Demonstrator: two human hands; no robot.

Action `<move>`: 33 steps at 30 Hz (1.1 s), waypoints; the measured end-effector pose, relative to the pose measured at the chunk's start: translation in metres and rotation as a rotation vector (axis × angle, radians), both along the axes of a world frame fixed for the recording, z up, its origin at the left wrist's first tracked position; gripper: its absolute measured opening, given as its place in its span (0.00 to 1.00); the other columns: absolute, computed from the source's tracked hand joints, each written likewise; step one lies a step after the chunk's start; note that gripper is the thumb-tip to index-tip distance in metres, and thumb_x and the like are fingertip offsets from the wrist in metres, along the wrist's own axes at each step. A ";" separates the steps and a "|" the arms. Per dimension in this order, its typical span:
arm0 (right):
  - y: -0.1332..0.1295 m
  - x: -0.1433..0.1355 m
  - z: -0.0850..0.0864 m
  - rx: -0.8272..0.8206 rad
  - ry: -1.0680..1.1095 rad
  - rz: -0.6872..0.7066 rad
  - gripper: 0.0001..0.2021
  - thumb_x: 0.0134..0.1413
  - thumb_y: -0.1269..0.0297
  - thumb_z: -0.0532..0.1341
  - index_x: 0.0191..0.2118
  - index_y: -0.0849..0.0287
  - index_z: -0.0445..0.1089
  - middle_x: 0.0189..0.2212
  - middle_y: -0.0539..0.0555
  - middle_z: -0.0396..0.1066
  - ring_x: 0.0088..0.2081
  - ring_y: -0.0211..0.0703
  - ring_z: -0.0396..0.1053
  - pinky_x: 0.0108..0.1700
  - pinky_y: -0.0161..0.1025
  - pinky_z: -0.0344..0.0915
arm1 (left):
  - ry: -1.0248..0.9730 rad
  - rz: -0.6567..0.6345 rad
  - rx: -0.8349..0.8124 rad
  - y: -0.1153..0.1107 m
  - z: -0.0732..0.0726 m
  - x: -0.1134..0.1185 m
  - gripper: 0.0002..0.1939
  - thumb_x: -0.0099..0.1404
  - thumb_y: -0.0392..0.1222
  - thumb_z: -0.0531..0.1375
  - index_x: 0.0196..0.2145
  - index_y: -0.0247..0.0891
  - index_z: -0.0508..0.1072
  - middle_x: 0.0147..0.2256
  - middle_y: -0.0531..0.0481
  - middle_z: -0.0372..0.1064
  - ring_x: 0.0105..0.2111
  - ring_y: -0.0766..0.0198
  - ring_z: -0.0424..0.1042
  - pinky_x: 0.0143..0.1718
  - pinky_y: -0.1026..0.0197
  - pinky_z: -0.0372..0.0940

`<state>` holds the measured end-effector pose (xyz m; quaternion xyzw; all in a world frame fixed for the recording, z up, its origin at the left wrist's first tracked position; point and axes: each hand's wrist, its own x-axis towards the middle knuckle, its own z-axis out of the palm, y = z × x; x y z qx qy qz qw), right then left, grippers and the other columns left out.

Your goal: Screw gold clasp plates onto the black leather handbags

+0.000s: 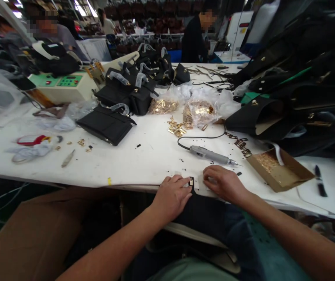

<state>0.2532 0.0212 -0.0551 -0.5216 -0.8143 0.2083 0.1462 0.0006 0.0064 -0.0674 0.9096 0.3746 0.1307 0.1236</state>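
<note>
The left hand (170, 197) and right hand (222, 180) are bare, as are both forearms (290, 226). Below them shows a pale green top (185, 271), with dark blue cloth (237, 238), possibly trousers, between.

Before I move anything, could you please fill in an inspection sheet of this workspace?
Surface: white tabletop, dark specks scattered on it
Job's things: black piece with a gold-coloured fitting, at the near edge
Clutter: loose metal pieces, black bags, open cardboard box
Hands: left hand touches the black piece; right hand curled beside it, grip unclear
Cables: dark cord from the powered driver, looping across the tabletop
Surroundings: other people behind, one in black; liquid spills, nothing seen
</note>
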 end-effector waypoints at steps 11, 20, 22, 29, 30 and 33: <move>0.014 0.001 -0.004 -0.102 -0.162 -0.105 0.11 0.59 0.59 0.63 0.46 0.52 0.76 0.42 0.54 0.74 0.41 0.46 0.71 0.42 0.39 0.62 | -0.030 0.027 -0.026 0.000 -0.003 0.002 0.09 0.72 0.42 0.60 0.45 0.45 0.80 0.56 0.50 0.74 0.52 0.54 0.68 0.46 0.49 0.63; 0.023 0.001 -0.002 -0.378 0.219 -0.229 0.10 0.55 0.57 0.63 0.36 0.57 0.77 0.31 0.51 0.76 0.33 0.43 0.71 0.37 0.38 0.64 | -0.049 0.037 -0.039 0.001 -0.003 0.002 0.07 0.71 0.43 0.62 0.44 0.45 0.80 0.54 0.51 0.75 0.50 0.56 0.68 0.45 0.50 0.63; 0.025 -0.003 0.006 -0.466 0.329 -0.229 0.13 0.55 0.54 0.63 0.36 0.58 0.78 0.29 0.51 0.76 0.31 0.43 0.70 0.36 0.38 0.64 | -0.051 0.039 -0.041 0.001 -0.004 0.002 0.07 0.71 0.43 0.62 0.44 0.45 0.80 0.54 0.52 0.75 0.50 0.56 0.68 0.45 0.51 0.63; 0.034 -0.029 0.007 -0.642 0.380 -0.146 0.14 0.54 0.54 0.62 0.36 0.60 0.78 0.24 0.49 0.72 0.26 0.38 0.65 0.29 0.35 0.60 | -0.042 0.032 -0.063 0.003 -0.002 0.002 0.07 0.71 0.42 0.62 0.45 0.44 0.79 0.49 0.49 0.76 0.49 0.56 0.68 0.47 0.52 0.64; 0.036 -0.031 0.005 -0.623 0.364 -0.142 0.13 0.54 0.55 0.62 0.36 0.59 0.78 0.25 0.49 0.73 0.27 0.38 0.66 0.30 0.35 0.61 | -0.048 0.035 -0.071 0.003 -0.002 0.002 0.08 0.70 0.42 0.62 0.45 0.43 0.78 0.49 0.48 0.76 0.49 0.56 0.69 0.48 0.52 0.64; 0.038 -0.035 -0.002 -0.555 0.321 -0.114 0.11 0.54 0.58 0.62 0.34 0.58 0.79 0.29 0.50 0.77 0.31 0.41 0.69 0.36 0.37 0.63 | -0.071 0.049 -0.097 0.004 -0.002 0.003 0.10 0.69 0.42 0.64 0.47 0.42 0.77 0.48 0.47 0.76 0.50 0.55 0.69 0.49 0.52 0.64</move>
